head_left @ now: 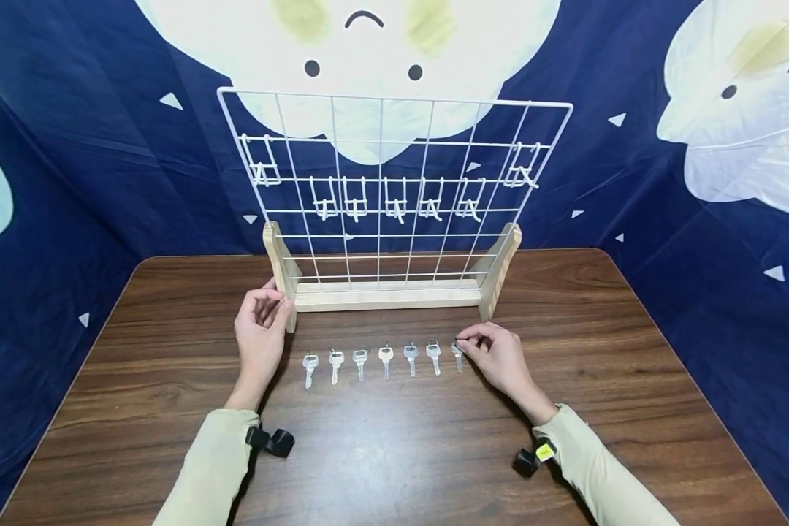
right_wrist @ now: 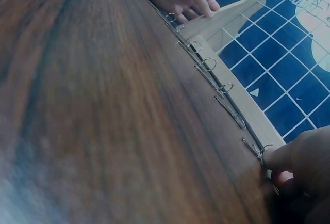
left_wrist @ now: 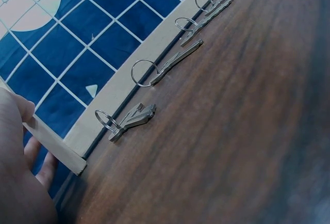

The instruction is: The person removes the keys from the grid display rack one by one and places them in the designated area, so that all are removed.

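Note:
My left hand (head_left: 260, 329) grips the left wooden leg (head_left: 280, 270) of a white wire grid rack, thumb in front and fingers behind it in the left wrist view. A row of several silver keys, each with a small ring, lies on the table in front of the rack; the leftmost key (head_left: 310, 369) is nearest that hand. At the row's right end, my right hand (head_left: 500, 358) pinches the top of the last key (head_left: 458, 356), whose blade points toward me. The fingertips cover its ring in the head view.
Several white hooks (head_left: 396, 208) hang on the wire grid (head_left: 381, 157), most in a middle row, one higher at each side. A wooden base bar (head_left: 388, 298) joins the legs. The brown table (head_left: 394, 453) meets a dark blue cloth backdrop (head_left: 105, 146) with clouds.

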Demonstrator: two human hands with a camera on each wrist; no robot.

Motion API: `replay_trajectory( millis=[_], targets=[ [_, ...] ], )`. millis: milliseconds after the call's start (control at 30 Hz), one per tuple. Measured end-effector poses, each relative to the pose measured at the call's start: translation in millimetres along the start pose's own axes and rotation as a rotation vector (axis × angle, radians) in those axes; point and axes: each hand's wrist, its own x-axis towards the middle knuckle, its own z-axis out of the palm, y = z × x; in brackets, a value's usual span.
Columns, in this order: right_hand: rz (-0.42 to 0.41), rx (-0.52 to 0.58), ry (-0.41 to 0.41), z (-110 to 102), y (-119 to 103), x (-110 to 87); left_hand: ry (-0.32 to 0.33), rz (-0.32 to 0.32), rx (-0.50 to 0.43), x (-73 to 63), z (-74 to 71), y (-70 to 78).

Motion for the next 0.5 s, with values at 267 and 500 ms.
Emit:
replay_trajectory(
  millis=[267,500],
  targets=[
    [0.051,0.090,-0.010,0.9,1.0,0.4,0.003,-0.002,0.004,0.0,-0.2,-0.4],
    [0.093,0.122,-0.014,0.5,1.3,1.1,0.001,-0.003,0.007,-1.1,-0.2,1.9]
  ],
)
